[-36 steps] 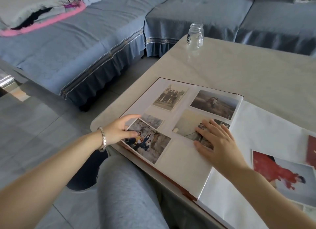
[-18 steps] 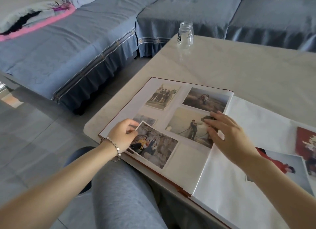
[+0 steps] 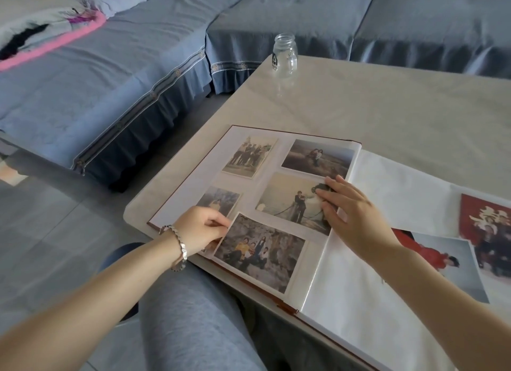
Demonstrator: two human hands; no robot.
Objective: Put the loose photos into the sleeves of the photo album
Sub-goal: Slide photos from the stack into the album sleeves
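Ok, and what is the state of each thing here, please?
photo album: open.
group photo: tilted on the album, corner pinched.
left hand: pinches the group photo.
right hand: fingers straight, pressing the seaside photo.
glass jar: upright, no lid.
red-dress photo: lies loose on the album.

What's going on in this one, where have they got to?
A seated person is filling an open photo album on a table. The left hand pinches the corner of a group photo lying askew at the near edge of the left page. The right hand rests flat, fingers on the seaside photo. Whether the group photo is inside a sleeve cannot be told. Two loose photos, the red dress photo and the red backdrop photo, lie on the right page.
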